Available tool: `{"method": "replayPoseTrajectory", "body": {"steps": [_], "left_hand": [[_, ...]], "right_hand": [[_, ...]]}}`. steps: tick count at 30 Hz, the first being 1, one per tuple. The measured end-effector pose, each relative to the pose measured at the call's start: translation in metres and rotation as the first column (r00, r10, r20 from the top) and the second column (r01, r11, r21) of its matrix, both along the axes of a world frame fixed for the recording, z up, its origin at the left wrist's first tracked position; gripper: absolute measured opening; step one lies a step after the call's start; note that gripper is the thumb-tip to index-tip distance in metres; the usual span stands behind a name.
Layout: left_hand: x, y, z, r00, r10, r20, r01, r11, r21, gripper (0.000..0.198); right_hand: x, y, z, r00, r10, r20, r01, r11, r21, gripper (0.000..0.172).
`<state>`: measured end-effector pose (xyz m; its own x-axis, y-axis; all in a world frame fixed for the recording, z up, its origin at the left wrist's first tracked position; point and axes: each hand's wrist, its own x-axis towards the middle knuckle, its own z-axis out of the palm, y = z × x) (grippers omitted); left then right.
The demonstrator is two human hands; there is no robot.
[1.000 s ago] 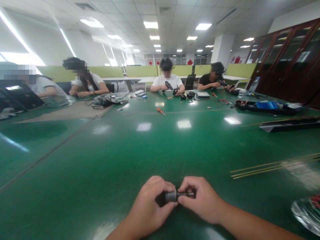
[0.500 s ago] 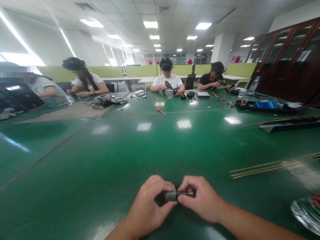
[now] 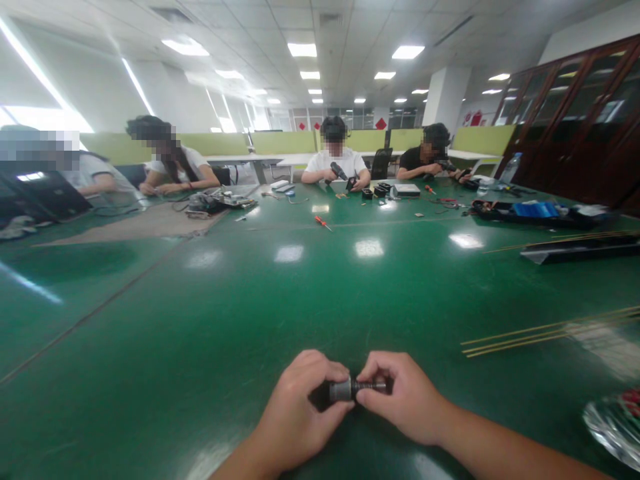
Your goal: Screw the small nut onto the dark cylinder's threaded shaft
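Observation:
Low in the head view, both hands meet around a small dark metal part (image 3: 341,391), a wide grey cylinder with a thinner ridged shaft on its right; its exact kind I cannot make out. My left hand (image 3: 303,393) grips the wide cylinder between thumb and fingers. On the right, the thumb and index finger of my right hand (image 3: 400,397) pinch the shaft close to where it joins the cylinder. The part lies roughly level, just above or on the green table (image 3: 225,320). Parts of both ends are hidden by my fingers.
To the right lie thin brass-coloured rods (image 3: 520,339), a black metal channel (image 3: 575,250) and a clear glass dish (image 3: 613,427). A red screwdriver (image 3: 323,223) rests farther off. Several people sit across the table, one holding a power drill (image 3: 338,171), amid parts and tools.
My hands and the metal part keep nearly the same place and grip. The view has shifted very slightly. A person at the far left has moved a little to the right.

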<state>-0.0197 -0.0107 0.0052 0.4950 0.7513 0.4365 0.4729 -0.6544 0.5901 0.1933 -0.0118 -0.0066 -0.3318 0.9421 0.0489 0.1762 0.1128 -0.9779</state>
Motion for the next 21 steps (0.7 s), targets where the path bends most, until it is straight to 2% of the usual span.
{"method": "replayPoseTrajectory", "body": {"steps": [21], "left_hand": [[0.0002, 0.0004, 0.0021, 0.999, 0.025, 0.02, -0.025, 1.0, -0.003, 0.019]], "right_hand": [[0.0006, -0.0001, -0.0016, 1.0, -0.005, -0.008, 0.005, 1.0, -0.011, 0.006]]}}
